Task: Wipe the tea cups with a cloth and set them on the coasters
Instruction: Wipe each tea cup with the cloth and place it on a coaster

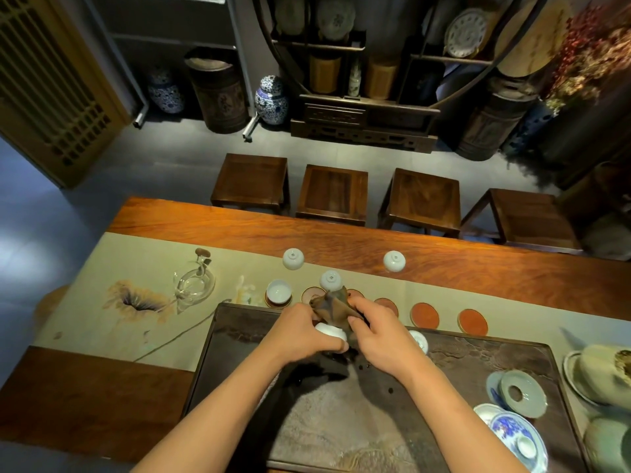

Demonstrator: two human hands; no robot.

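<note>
Two hands meet over the far edge of the dark tray (478, 349). The left hand (300, 331) has its fingers curled round a white cup (330, 332), steadying it, while the right hand (377, 331) pinches the brown cloth (333, 303) bunched against the cup's far side (likely mid-wipe). Both forearms reach forward, wrists nearly touching. Just beyond the tray runs a row of coasters (424, 315): the leftmost holds an upright cup (278, 292), so that one looks done. Farther along the bench (478, 268), three cups (394, 261) sit upturned, probably awaiting their turn.
</note>
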